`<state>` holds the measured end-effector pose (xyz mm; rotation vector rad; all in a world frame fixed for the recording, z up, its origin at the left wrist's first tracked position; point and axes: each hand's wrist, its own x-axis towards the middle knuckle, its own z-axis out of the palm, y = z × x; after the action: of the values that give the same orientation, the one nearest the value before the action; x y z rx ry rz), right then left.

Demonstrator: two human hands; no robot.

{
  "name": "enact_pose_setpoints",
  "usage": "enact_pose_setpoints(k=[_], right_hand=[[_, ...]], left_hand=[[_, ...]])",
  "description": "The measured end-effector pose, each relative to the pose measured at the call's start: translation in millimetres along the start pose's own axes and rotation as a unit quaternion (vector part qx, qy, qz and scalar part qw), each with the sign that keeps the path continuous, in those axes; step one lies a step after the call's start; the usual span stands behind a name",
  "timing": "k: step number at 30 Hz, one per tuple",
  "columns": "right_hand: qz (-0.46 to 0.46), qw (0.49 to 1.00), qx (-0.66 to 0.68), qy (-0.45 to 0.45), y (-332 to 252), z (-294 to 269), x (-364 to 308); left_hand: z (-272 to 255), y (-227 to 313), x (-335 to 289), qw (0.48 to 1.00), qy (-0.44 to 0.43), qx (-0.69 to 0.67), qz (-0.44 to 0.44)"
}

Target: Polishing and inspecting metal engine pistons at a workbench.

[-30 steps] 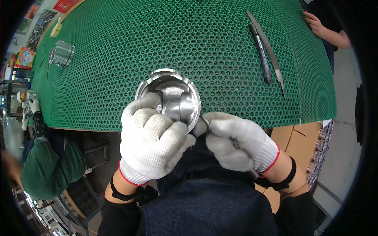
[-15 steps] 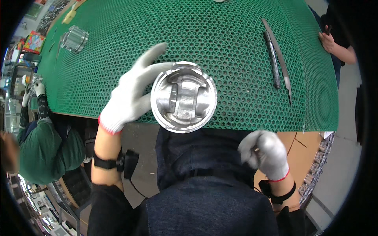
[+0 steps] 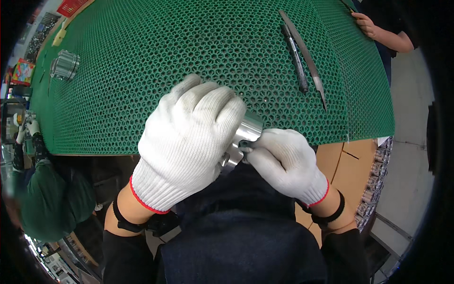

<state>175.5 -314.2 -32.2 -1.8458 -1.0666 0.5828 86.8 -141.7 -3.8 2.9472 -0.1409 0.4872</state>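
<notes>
A shiny metal piston point(image 3: 250, 127) is tilted on its side at the table's near edge. My left hand point(image 3: 189, 135), in a white knit glove with a red cuff, wraps over it from above and hides most of it. My right hand point(image 3: 289, 163), gloved the same way, is closed in a pinch against the piston's right side. Its fingertips meet at an opening in the piston's skirt. Whatever small thing they may hold is too hidden to name.
Green honeycomb matting point(image 3: 189, 47) covers the table. A flat file point(image 3: 306, 54) lies beside a dark pen-shaped tool point(image 3: 296, 59). Another piston point(image 3: 65, 65) stands far left. Several pistons point(image 3: 372, 182) line cardboard point(image 3: 326, 163) at right. Co-workers' hands point(image 3: 365, 24) show at both sides.
The piston has turned from its open underside facing up onto its side. My left hand has moved over its top. My right hand has come up and left from beside the table to meet it.
</notes>
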Motion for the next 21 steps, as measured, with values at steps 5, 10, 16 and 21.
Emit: enact_pose_setpoints(k=[5, 10, 16, 21], right_hand=[[-0.070, 0.995, -0.063, 0.011, 4, -9, 4], [-0.090, 0.989, -0.113, 0.008, 8, -13, 7], [-0.133, 0.957, -0.257, 0.025, 5, -24, 12], [-0.112, 0.940, -0.318, -0.056, 0, -26, 6]], left_hand=[[-6, -2, 12, 0.996, -0.081, -0.021, -0.038], [2, -16, 42, 0.991, -0.132, -0.015, -0.027], [-13, -14, 90, 0.933, -0.344, 0.063, -0.082], [-6, -21, 92, 0.932, -0.352, 0.059, -0.058]])
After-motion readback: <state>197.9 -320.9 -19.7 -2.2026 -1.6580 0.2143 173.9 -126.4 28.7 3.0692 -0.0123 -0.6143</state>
